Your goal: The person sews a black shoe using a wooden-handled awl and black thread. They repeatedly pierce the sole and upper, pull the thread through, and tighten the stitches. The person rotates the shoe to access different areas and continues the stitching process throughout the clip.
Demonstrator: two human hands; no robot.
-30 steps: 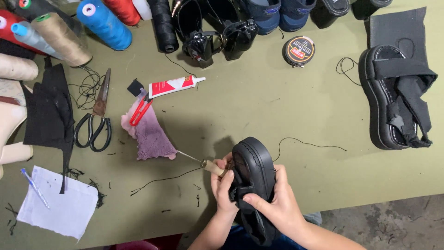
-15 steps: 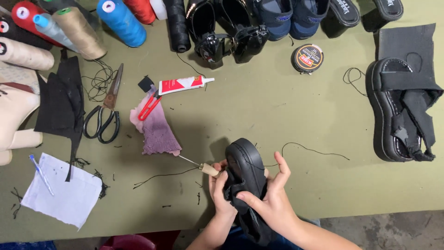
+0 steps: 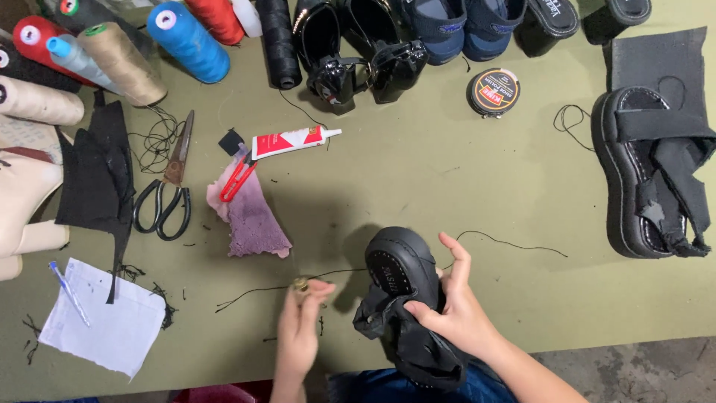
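The black sandal (image 3: 406,298) is the landmark, held sole-up at the near edge of the olive table (image 3: 462,186), partly over the lap. The right hand (image 3: 455,310) cups its right side, thumb pressed on a loose strap and the other fingers spread half open along the sole. Just left of the sandal the left hand (image 3: 300,328) is closed in a pinch on a small brass-tipped tool (image 3: 300,284), probably an awl, though it is blurred. A black thread (image 3: 328,276) lies across the table from that tool towards the sandal.

Further left of the sandal lies a white paper sheet (image 3: 104,317) with a blue pen (image 3: 68,292) on it. Up and left of the sandal are a pink-purple cloth (image 3: 250,220), red snips (image 3: 237,179), and a white tube with a red label (image 3: 292,141); black scissors (image 3: 168,186) lie left of those. Well right of the sandal rests a second black sandal (image 3: 645,175). Beyond, a round black tin with an orange-and-white lid (image 3: 493,92) sits before a row of dark shoes (image 3: 388,45), and thread cones (image 3: 186,41) in blue, red, beige and black stand at the far left.
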